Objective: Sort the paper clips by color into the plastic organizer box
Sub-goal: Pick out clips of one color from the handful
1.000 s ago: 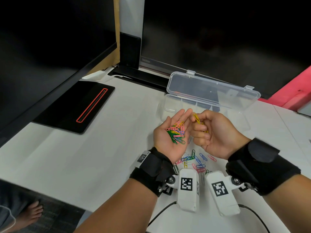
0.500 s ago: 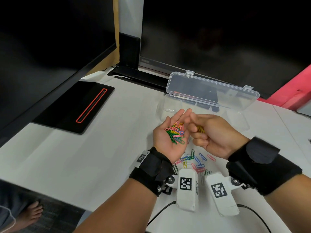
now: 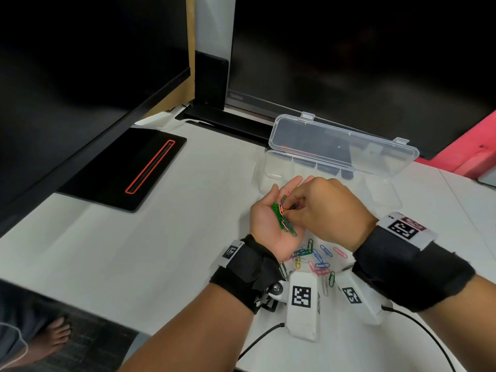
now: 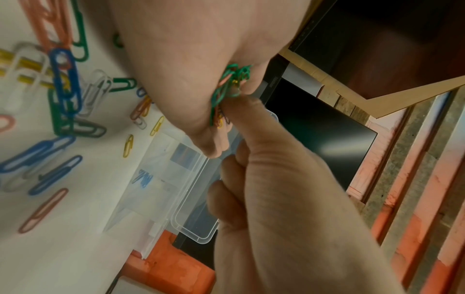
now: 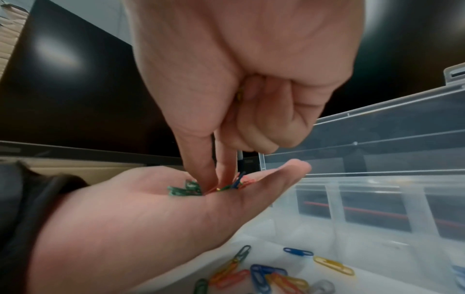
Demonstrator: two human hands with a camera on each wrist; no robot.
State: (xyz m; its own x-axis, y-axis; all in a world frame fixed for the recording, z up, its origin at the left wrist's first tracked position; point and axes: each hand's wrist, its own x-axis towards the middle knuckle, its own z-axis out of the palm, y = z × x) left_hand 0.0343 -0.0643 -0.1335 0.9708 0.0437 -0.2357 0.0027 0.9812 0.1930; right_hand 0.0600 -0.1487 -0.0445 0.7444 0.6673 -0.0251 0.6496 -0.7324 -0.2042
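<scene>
My left hand (image 3: 264, 224) lies palm up over the white table, fingers straight, carrying a small heap of mixed paper clips (image 3: 281, 218), mostly green and pink. My right hand (image 3: 327, 208) hangs over that palm. Its thumb and forefinger (image 5: 201, 159) dip into the heap (image 5: 186, 191), while its other fingers stay curled over a yellow clip (image 5: 239, 95). The clear organizer box (image 3: 279, 167) stands just beyond the hands with its lid (image 3: 343, 146) raised. Several loose clips (image 3: 319, 259) of many colours lie on the table below my wrists.
Two dark monitors stand behind and to the left. A black monitor base with a red line (image 3: 126, 167) lies at left. A cable (image 3: 257, 342) runs off the near table edge. A bare foot (image 3: 51, 336) shows on the floor below.
My right hand, which held a yellow clip up beside the left palm, has turned over and lowered its thumb and forefinger into the heap. The left hand has stayed in place.
</scene>
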